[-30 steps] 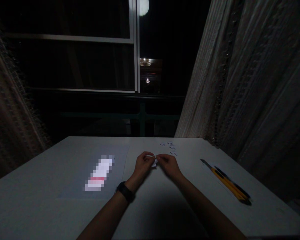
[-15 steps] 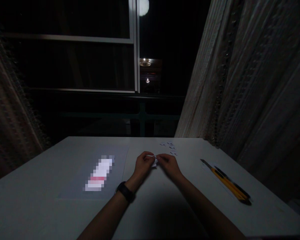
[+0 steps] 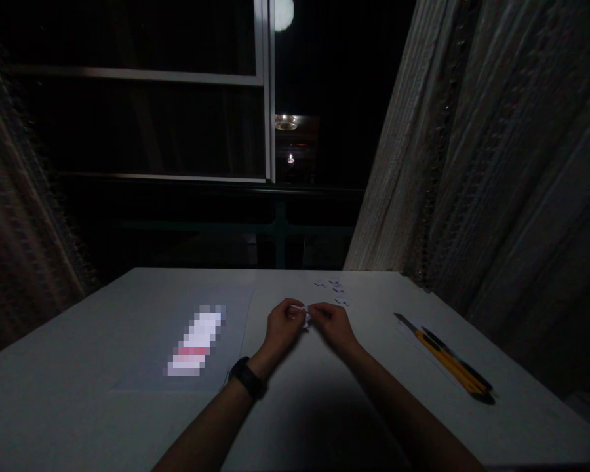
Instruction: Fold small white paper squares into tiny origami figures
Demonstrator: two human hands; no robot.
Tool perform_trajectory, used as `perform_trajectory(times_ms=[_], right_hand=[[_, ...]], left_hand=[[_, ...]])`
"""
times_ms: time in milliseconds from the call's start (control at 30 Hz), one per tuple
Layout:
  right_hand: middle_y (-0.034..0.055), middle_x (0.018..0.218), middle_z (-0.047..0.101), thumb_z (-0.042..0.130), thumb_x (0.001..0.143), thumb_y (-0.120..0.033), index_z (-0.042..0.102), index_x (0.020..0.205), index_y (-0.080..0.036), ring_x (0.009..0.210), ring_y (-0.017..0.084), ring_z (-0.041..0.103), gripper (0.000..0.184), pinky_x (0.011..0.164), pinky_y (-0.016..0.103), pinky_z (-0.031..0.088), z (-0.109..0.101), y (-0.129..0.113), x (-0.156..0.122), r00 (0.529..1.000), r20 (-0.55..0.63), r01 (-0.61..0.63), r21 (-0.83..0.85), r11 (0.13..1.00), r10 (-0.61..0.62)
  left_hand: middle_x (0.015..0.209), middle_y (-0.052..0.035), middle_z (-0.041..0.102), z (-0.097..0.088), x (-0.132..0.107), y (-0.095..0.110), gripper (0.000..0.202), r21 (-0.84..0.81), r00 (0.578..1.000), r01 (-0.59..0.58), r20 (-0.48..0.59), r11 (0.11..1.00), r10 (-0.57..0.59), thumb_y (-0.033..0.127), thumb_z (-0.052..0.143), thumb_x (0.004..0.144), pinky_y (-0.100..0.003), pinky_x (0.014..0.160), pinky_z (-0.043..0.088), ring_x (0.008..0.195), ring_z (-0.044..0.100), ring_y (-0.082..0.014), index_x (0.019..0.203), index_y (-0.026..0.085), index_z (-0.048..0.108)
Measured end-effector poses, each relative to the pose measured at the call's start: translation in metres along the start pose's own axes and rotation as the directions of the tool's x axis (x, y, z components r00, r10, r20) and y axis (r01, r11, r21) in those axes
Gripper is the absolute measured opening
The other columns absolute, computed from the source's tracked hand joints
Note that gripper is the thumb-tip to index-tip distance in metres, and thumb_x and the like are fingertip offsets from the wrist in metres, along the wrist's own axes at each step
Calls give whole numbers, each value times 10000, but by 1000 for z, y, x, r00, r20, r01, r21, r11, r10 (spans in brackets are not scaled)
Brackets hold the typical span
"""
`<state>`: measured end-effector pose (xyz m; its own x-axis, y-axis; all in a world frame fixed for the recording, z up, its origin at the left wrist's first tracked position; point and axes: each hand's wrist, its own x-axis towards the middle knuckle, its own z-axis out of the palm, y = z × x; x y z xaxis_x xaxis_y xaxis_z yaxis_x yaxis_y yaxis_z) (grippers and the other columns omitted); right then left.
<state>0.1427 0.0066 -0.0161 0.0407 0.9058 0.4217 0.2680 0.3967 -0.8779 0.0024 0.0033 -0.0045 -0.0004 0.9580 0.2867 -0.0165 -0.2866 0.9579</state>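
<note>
Over the middle of a pale table (image 3: 78, 406), my left hand (image 3: 281, 328) and my right hand (image 3: 335, 326) meet, fingers pinched together on a small piece of white paper (image 3: 305, 316). Only a sliver of the paper shows between the fingertips. A dark watch (image 3: 247, 377) sits on my left wrist. Several tiny paper scraps (image 3: 335, 288) lie on the table just beyond my right hand.
A grey mat (image 3: 142, 354) with a blurred white and pink item (image 3: 196, 342) lies left of my hands. A yellow utility knife (image 3: 437, 351) and a dark pen (image 3: 459, 367) rest at the right. Curtains hang on both sides; a dark window stands behind.
The fingers have shifted slightly on the paper piece and drawn a little closer together; the arms have stayed in place.
</note>
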Motion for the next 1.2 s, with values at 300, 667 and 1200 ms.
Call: perform_trajectory(times_ms=[300, 667, 1200], right_hand=[[72, 755, 700, 597, 693, -311, 684, 759, -154, 734, 220, 639, 190, 713, 340, 488, 0, -2, -2, 1000, 10, -10, -1, 1000, 10], [70, 769, 705, 605, 707, -321, 692, 775, -153, 726, 213, 643, 202, 718, 333, 490, 1, -7, -4, 999, 30, 34, 15, 999, -35], [75, 807, 706, 603, 706, -322, 701, 802, -159, 759, 223, 643, 213, 725, 342, 493, 2, -6, -6, 999, 18, 27, -24, 999, -27]], left_hand=[[534, 1, 607, 2, -5, 12, 269, -208, 987, 158, 39, 965, -153, 186, 659, 558, -205, 460, 425, 480, 555, -114, 811, 136, 586], [665, -61, 664, -9, -2, 10, 425, -376, 937, 350, 142, 858, -320, 197, 750, 534, -253, 542, 474, 577, 609, -150, 926, 123, 602], [745, -129, 682, -9, -5, 12, 335, -310, 963, 271, 84, 911, -258, 205, 759, 502, -316, 639, 492, 655, 625, -195, 795, 64, 678]])
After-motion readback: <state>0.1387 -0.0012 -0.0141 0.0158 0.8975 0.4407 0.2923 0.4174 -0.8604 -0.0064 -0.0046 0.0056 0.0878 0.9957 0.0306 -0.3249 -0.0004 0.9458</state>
